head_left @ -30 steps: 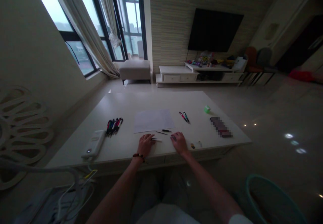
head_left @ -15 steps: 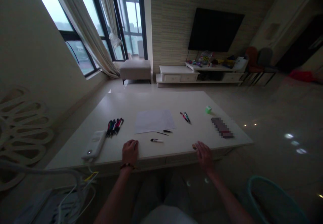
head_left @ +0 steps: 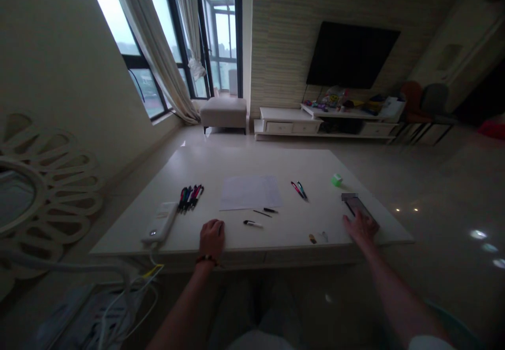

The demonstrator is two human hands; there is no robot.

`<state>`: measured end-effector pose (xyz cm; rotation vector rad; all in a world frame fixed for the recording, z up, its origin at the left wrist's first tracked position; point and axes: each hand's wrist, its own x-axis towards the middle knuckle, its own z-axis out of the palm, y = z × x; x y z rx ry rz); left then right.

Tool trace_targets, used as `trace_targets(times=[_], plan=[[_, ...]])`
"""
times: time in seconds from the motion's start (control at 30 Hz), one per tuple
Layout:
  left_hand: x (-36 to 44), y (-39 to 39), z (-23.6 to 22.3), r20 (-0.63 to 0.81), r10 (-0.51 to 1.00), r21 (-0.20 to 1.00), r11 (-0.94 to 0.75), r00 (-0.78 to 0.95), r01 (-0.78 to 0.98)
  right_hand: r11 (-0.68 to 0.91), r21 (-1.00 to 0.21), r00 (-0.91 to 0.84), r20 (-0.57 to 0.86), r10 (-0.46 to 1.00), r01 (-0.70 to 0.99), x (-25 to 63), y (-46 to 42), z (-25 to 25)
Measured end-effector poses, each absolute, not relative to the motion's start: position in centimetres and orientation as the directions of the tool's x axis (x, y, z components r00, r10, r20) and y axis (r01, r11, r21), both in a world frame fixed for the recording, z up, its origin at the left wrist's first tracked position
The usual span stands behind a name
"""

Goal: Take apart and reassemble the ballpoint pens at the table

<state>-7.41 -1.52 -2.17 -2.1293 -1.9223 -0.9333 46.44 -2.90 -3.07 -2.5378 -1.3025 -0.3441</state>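
Note:
My left hand (head_left: 211,238) rests on the near edge of the white table (head_left: 244,163), fingers curled down, nothing visibly in it. My right hand (head_left: 361,226) reaches out to the right and lies on the near end of a dark phone (head_left: 352,201) at the table's right side, fingers spread over it. Between the hands lie a taken-apart pen: a white-and-black barrel (head_left: 252,223), a thin refill (head_left: 262,213) and a short black cap (head_left: 270,210). A white sheet of paper (head_left: 250,192) lies behind them. Two small bits (head_left: 317,238) sit near the front edge.
A bunch of several pens (head_left: 190,197) lies left of the paper, next to a white power bank (head_left: 160,222) with cables hanging off the edge. Two pens (head_left: 299,189) and a green tape roll (head_left: 336,180) lie at the right. A TV stand and ottoman stand beyond.
My right hand moved from the table's front edge out to the right onto the phone. My left hand stayed at the near edge. The view shifted slightly.

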Motion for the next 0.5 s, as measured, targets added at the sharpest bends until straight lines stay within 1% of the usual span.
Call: trace_targets(times=[0.07, 0.17, 0.23, 0.3, 0.33, 0.37, 0.43, 0.5], plan=[[-7.4, -1.6, -2.1, 0.509, 0.861, 0.307, -0.181, 0.0, 0.934, -0.566, -0.086, 0.564, 0.295, 0.772, 0.82, 47.0, -2.5, -2.9], [-7.6, -1.6, -2.1, 0.497, 0.868, 0.31, -0.174, -0.003, 0.935, -0.555, -0.059, 0.546, 0.294, 0.784, 0.829, 47.6, -2.2, -2.5], [-7.7, -1.5, -2.0, 0.483, 0.876, 0.325, -0.167, -0.012, 0.931, -0.556, -0.083, 0.547, 0.351, 0.76, 0.827, 47.3, -2.0, -2.0], [-7.5, -1.4, -1.9, 0.46, 0.888, 0.358, -0.182, -0.004, 0.916, -0.507, -0.147, 0.514, 0.45, 0.73, 0.849, 45.5, -1.5, -1.4], [-7.1, -1.3, -1.9, 0.447, 0.895, 0.382, -0.198, 0.008, 0.903, -0.447, -0.186, 0.476, 0.5, 0.724, 0.875, 44.0, -1.3, -1.1], [-6.5, -1.2, -1.8, 0.434, 0.9, 0.405, -0.225, 0.03, 0.886, -0.342, -0.22, 0.407, 0.531, 0.744, 0.913, 41.8, -1.0, -0.9], [-4.6, -1.0, -1.7, 0.413, 0.905, 0.439, -0.297, 0.103, 0.848, -0.067, -0.27, 0.207, 0.531, 0.822, 0.961, 36.4, -0.5, -0.9], [-2.2, -0.9, -1.7, 0.394, 0.895, 0.44, -0.383, 0.208, 0.813, 0.15, -0.301, 0.025, 0.507, 0.862, 0.942, 30.2, -0.1, -1.2]])
